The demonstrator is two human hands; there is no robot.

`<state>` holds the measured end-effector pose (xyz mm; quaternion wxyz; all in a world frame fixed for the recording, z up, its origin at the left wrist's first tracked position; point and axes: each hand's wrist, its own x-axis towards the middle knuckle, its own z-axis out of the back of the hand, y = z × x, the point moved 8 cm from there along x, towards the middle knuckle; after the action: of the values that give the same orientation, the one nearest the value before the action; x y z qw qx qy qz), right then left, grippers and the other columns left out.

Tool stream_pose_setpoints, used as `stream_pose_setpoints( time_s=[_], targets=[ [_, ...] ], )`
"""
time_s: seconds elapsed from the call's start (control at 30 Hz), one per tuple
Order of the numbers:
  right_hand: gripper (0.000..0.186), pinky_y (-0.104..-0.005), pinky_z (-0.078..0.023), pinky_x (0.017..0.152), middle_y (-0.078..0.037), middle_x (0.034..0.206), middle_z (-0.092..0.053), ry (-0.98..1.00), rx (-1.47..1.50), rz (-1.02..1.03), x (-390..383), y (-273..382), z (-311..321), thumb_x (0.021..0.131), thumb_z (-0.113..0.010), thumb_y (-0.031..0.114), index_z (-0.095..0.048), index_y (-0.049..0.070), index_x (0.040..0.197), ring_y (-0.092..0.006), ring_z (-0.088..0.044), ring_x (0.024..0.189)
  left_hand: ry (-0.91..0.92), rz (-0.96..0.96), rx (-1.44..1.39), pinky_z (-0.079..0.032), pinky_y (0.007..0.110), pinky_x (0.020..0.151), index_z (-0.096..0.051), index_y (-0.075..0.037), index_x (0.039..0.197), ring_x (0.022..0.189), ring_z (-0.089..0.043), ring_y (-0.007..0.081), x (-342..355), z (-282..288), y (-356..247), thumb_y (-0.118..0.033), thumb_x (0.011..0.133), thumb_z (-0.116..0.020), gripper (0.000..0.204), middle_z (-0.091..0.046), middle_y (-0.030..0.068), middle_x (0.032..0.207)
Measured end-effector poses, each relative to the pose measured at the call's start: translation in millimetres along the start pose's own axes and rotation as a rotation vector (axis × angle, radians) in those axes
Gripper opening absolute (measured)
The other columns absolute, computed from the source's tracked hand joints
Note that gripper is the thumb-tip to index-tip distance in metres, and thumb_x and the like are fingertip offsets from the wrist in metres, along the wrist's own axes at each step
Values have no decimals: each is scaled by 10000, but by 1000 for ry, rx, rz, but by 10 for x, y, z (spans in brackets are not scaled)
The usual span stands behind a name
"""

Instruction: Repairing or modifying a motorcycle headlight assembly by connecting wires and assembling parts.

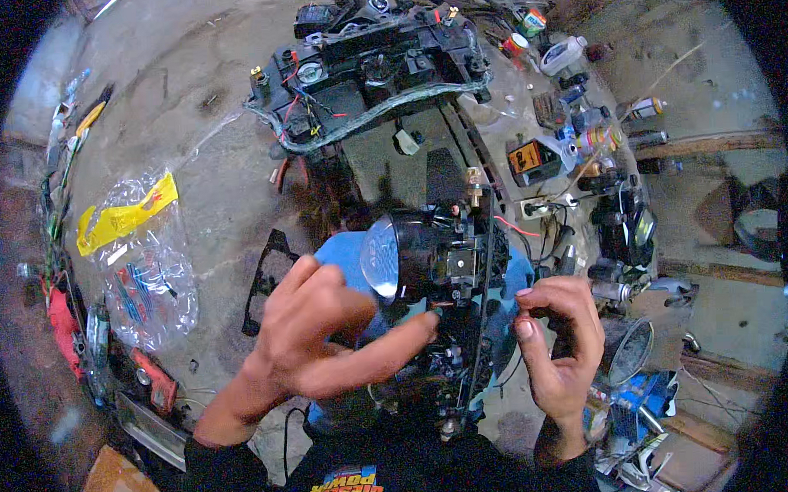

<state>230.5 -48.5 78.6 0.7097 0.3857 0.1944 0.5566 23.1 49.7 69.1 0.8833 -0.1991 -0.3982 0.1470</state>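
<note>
In front of me, over something blue, lies a black headlight assembly with a round clear projector lens [380, 257] and a dark housing [422, 252]. My left hand [315, 340] reaches across below the lens. Its index finger is stretched out to the assembly, close to a short reddish wire [443, 305]; the other fingers are bent and nothing shows in them. To the right of the assembly, my right hand [562, 331] has its thumb and index finger pinched together. Whatever small thing may be between them is too small to make out.
Ahead on the floor sits a larger black lamp housing [371, 82] with loose wires. A clear plastic bag [148, 276] lies at left, near a thin black bracket [265, 281]. Bottles, a black-and-orange box [534, 160] and several tools crowd the right side.
</note>
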Motion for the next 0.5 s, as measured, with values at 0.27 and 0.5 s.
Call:
stream_pose_setpoints(
  time_s=[0.27, 0.5],
  targets=[
    [228, -319, -514, 758, -116, 949, -683, 53, 26, 25, -17, -42, 31, 843, -748, 18, -711, 6, 1068, -209, -635, 820, 593, -122, 84, -471, 300, 551, -683, -137, 1193, 667, -638, 122, -45, -144, -51, -190, 827, -660, 370, -578, -19, 775],
    [452, -306, -494, 726, -87, 885, -655, 169, 246, -80, -280, -48, -71, 905, -792, 341, -611, -26, 1097, -162, -628, 745, 803, -232, 139, -505, 306, 545, -677, -127, 1206, 619, -670, 144, 81, -240, -81, -191, 872, -616, 346, -603, 2, 778]
  ],
)
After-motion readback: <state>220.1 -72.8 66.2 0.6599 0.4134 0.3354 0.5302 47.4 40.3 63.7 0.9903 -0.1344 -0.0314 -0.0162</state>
